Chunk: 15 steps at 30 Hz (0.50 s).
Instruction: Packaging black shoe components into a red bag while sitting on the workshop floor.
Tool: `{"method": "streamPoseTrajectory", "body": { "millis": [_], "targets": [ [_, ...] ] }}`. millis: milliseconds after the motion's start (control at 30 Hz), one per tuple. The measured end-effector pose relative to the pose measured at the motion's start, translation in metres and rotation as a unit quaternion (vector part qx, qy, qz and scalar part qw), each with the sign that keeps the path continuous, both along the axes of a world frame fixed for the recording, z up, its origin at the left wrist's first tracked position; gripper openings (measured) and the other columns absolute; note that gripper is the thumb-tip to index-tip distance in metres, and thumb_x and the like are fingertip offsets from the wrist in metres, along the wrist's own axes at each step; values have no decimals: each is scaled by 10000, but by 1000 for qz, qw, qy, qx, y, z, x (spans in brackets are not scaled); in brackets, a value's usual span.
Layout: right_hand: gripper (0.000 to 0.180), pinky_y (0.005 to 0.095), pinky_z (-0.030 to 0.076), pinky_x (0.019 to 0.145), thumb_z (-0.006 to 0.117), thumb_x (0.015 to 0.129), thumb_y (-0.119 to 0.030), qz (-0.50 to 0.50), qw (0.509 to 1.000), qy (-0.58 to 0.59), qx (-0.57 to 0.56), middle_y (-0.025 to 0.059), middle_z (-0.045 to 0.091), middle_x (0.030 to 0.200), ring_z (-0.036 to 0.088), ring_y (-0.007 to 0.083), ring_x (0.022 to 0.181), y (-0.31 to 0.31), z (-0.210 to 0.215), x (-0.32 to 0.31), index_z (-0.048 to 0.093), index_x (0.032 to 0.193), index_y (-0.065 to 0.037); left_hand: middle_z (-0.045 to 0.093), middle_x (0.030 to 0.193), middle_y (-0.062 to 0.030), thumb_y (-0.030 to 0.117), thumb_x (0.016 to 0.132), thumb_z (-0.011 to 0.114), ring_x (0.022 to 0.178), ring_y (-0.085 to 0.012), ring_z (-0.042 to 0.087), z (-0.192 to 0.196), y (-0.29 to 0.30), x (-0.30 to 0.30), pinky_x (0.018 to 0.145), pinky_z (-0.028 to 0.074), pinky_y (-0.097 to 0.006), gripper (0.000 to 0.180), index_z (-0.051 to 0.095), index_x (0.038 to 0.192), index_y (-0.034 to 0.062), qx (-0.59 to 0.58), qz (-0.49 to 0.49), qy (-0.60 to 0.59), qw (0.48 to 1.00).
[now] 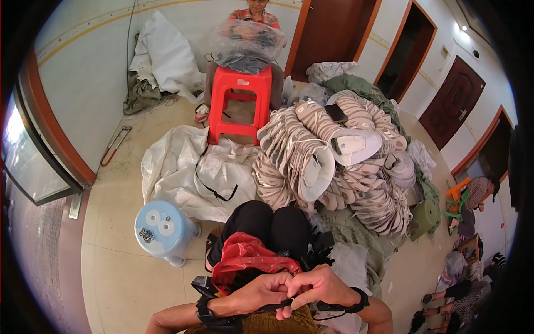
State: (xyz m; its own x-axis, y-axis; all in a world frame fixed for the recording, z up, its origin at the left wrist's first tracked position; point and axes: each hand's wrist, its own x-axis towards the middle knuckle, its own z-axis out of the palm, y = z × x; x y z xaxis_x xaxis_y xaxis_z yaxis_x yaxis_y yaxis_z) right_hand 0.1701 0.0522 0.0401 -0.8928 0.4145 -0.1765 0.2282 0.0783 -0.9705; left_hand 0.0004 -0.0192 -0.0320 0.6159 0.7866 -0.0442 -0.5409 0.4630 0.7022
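Pinching a black strip (273, 307) just nearer than the red bag (243, 257), fingers of left hand (271, 288) and right hand (324, 285) narrow around it, piece seemingly mid-work, finished count unclear, small dark bits (146, 235) on blue stool (167, 243) apparently unused.

Left forearm (177, 318) and right forearm (379, 316) angled inward, left hand (267, 290) and right hand (324, 285) meeting centrally, fingers (282, 280) curled, right thumb and index finger pinched.
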Motion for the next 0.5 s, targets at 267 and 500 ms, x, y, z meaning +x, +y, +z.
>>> {"method": "streamPoseTrajectory", "body": {
  "millis": [267, 500],
  "targets": [
    [149, 178, 373, 489, 621, 731, -68, 4, 975, -11, -221, -11, 587, 661, 477, 44, 549, 12, -5, 11, 617, 865, -3, 559, 750, -72, -9, 838, 410, 651, -124, 570, 21, 4, 3, 564, 459, -220, 83, 439, 912, 13, -18, -16, -51, 998],
    [79, 179, 385, 482, 613, 735, -72, 23, 1000, 6, 17, 11, 591, 625, 519, 46, 542, 7, -2, 3, 603, 769, -1, 559, 760, -73, -17, 846, 397, 656, -121, 567, 17, 1, 6, 568, 454, -223, 95, 439, 926, 13, 11, 21, 43, 999]
  ]
}}
